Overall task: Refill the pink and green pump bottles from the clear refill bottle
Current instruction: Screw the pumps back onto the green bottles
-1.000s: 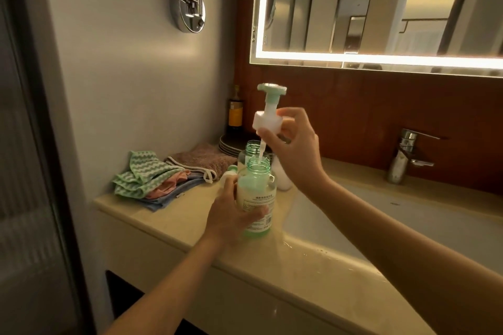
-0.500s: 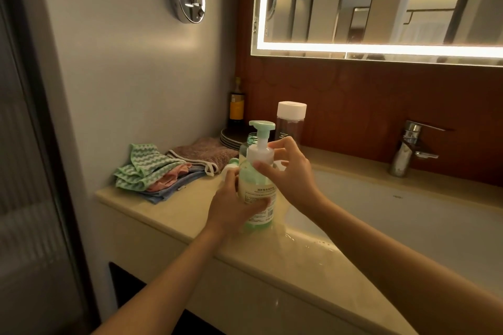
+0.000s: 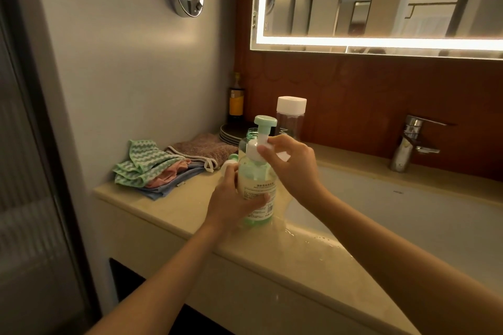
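Wet counter (image 3: pixel 174 207) left of the sink (image 3: pixel 408 212) bears the green pump bottle (image 3: pixel 258 190), probably slick and liquid-heavy, its body clasped by the left hand (image 3: pixel 231 205) while the right hand (image 3: pixel 291 163) pinches the white collar (image 3: pixel 253 148).

The desk (image 3: pixel 168 207) looks like polished beige stone, glossy with a wet shine. The faucet (image 3: pixel 408 141) is mirror-bright chrome metal. The green pump bottle (image 3: pixel 258 179) is smooth translucent plastic, and the clear refill bottle (image 3: pixel 291 119) is see-through plastic with a matt white cap. The cloths (image 3: pixel 144 163) look soft and woven.

A bathroom — lit mirror (image 3: pixel 381 3), sink (image 3: pixel 408 212), faucet (image 3: pixel 411 141).
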### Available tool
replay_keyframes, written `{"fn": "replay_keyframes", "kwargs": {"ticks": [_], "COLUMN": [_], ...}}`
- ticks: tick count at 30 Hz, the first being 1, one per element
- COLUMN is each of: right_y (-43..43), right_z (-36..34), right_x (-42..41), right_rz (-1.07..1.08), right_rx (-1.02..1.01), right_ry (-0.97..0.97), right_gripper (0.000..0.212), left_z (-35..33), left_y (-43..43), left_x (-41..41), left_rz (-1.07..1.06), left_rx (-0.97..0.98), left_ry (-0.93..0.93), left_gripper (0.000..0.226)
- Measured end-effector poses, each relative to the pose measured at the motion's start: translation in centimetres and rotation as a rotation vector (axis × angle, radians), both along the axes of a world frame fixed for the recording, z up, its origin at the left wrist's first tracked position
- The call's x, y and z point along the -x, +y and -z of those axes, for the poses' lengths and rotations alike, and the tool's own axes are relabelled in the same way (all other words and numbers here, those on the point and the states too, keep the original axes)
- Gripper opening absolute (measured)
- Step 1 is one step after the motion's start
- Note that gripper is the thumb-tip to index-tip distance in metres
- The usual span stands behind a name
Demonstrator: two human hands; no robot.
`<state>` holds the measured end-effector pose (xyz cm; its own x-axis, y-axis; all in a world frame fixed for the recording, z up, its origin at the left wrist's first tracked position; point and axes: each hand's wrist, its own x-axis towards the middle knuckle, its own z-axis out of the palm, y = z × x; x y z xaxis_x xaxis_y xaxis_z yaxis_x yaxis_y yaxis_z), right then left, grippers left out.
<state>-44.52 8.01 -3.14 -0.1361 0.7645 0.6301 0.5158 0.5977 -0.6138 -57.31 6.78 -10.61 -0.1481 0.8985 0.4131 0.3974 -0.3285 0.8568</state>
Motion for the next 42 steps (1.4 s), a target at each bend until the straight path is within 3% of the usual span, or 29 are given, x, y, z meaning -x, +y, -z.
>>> {"fn": "replay_keyframes", "kwargs": {"ticks": [4, 9, 15, 18, 23, 26, 29, 33, 37, 42], "right_y": [0.2, -0.3, 0.0, 0.2, -0.2, -0.3, -0.1, 0.1, 0.4, -0.3], "right_z": [-0.8, 0.2, 0.2, -0.1, 0.0, 0.6, 0.6, -0.7, 0.1, 1.0], "right_x": [0.7, 0.7, 0.2, 0.8, 1.9, 1.5, 1.0, 1.5, 1.8, 1.2], "right_rz": [0.067, -0.16, 0.013, 0.023, -0.161, -0.109, 0.079, 0.229, 0.144, 0.088], "right_rx": [0.033, 0.129, -0.009, 0.0, 0.18, 0.047, -0.081, -0.028, -0.021, -0.094], "right_ry": [-0.028, -0.049, 0.011, 0.01, 0.03, -0.023, -0.078, -0.172, -0.339, -0.075], "right_gripper": [0.042, 0.039, 0.031, 0.037, 0.033, 0.038, 0.036, 0.045, 0.054, 0.041], "left_z": [0.0, 0.0, 0.0, 0.0, 0.1, 0.2, 0.2, 0.1, 0.2, 0.1], "left_y": [-0.1, -0.1, -0.1, -0.1, -0.1, 0.0, 0.0, 0.1, 0.2, 0.1], "left_x": [0.2, 0.1, 0.1, 0.1, 0.1, 0.2, 0.2, 0.2, 0.2, 0.1], "left_rz": [0.001, -0.015, 0.002, 0.007, -0.013, -0.024, -0.005, -0.011, -0.028, -0.008], "left_rx": [-0.001, -0.012, -0.007, -0.013, -0.025, -0.029, -0.018, -0.011, -0.027, -0.021], "left_ry": [0.01, 0.017, -0.002, -0.008, -0.003, 0.003, -0.001, 0.012, 0.019, -0.009], "left_gripper": [0.068, 0.069, 0.07, 0.063, 0.071, 0.069, 0.069, 0.069, 0.07, 0.071]}}
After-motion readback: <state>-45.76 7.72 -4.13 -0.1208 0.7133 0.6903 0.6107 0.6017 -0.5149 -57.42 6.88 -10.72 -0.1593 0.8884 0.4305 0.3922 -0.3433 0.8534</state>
